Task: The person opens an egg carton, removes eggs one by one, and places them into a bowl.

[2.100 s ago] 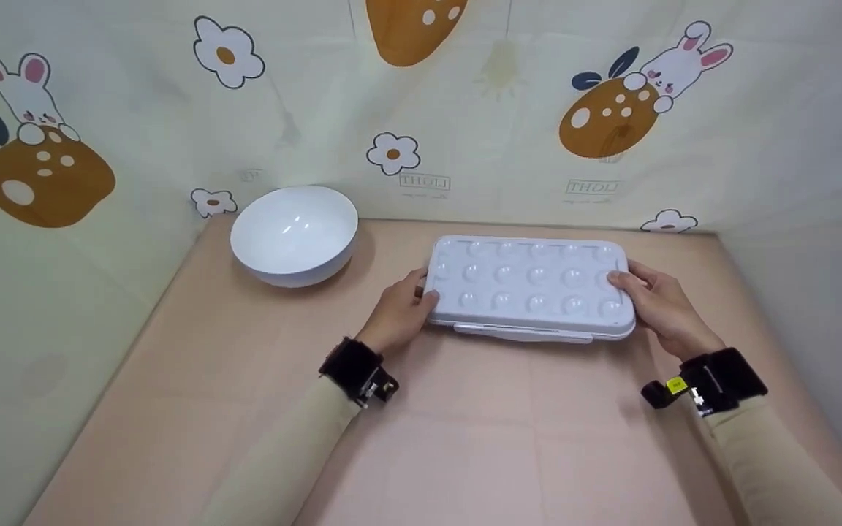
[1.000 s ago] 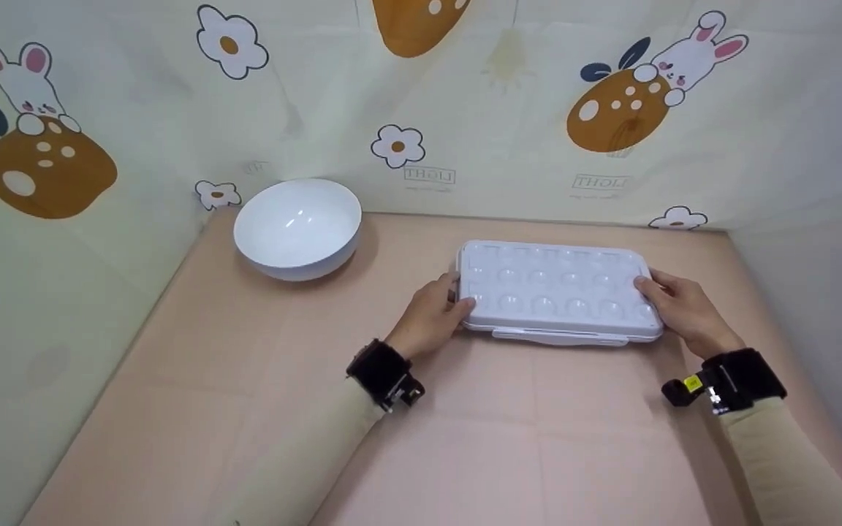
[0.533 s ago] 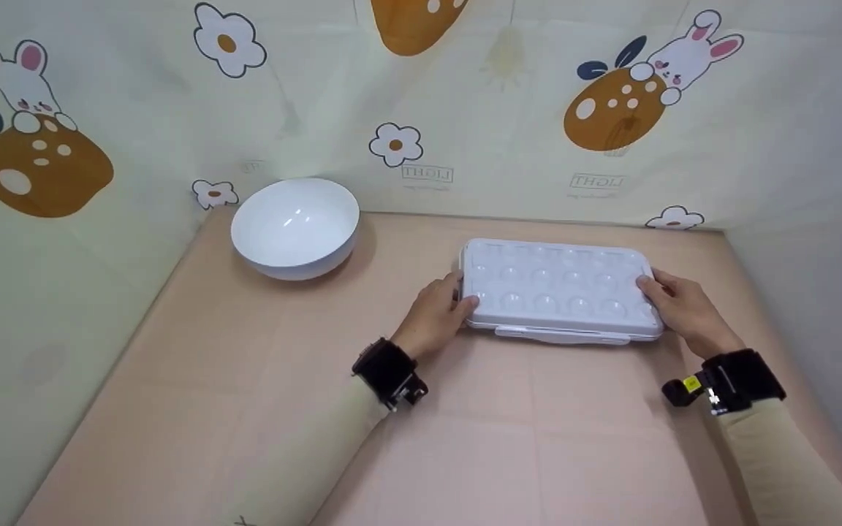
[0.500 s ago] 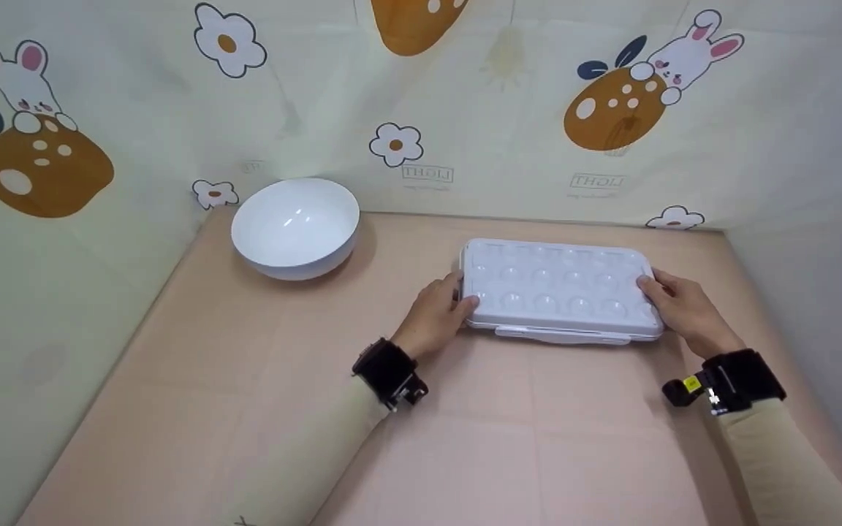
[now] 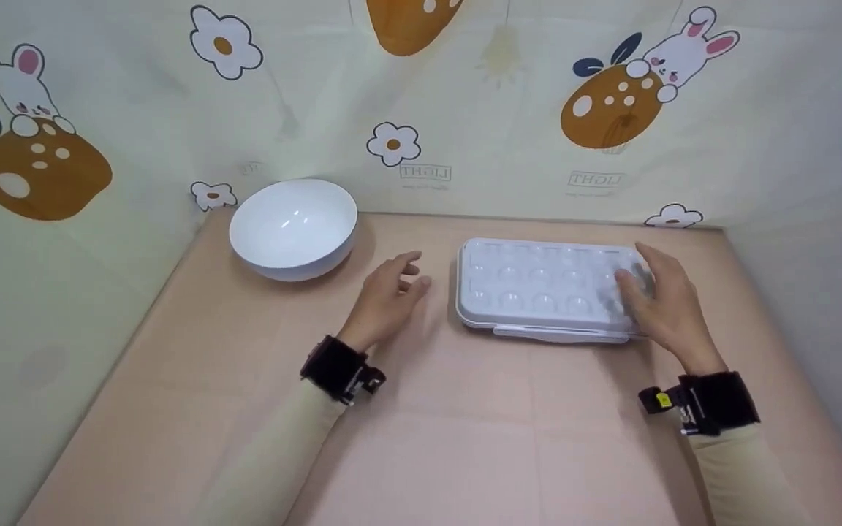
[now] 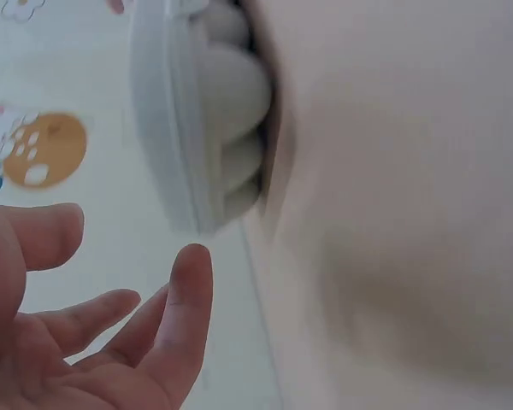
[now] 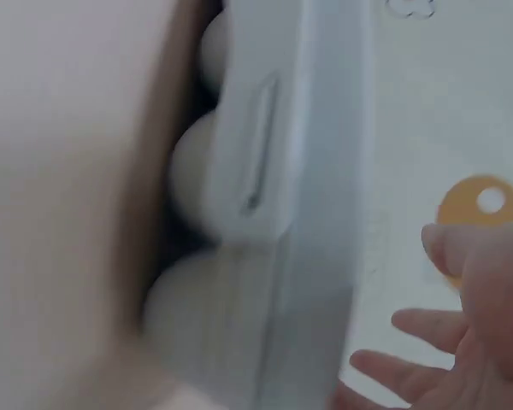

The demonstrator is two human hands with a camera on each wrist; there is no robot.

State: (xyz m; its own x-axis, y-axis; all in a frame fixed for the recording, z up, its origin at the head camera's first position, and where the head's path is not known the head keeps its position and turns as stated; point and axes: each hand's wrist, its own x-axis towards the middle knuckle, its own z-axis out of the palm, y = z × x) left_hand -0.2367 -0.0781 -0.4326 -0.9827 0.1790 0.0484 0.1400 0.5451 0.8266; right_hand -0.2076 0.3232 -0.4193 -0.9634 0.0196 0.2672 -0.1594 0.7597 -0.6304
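White egg box (image 5: 545,291) sits shut on the table (image 5: 465,438), just right of your left hand (image 5: 386,298), which is off it with fingers loose and spread. Your right hand (image 5: 661,301) hovers over the box's right end, fingers relaxed, blurred; contact unclear. Bowl (image 5: 294,228) lies beyond your left hand.

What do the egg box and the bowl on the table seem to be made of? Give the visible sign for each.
Egg box: probably moulded plastic, pale and slightly translucent, semi-gloss; its lid has rows of rounded domes with soft highlights and a thin clip-like front lip.
Bowl: white and glossy, with sharp light spots inside; glazed ceramic or melamine, the look leaves it open.
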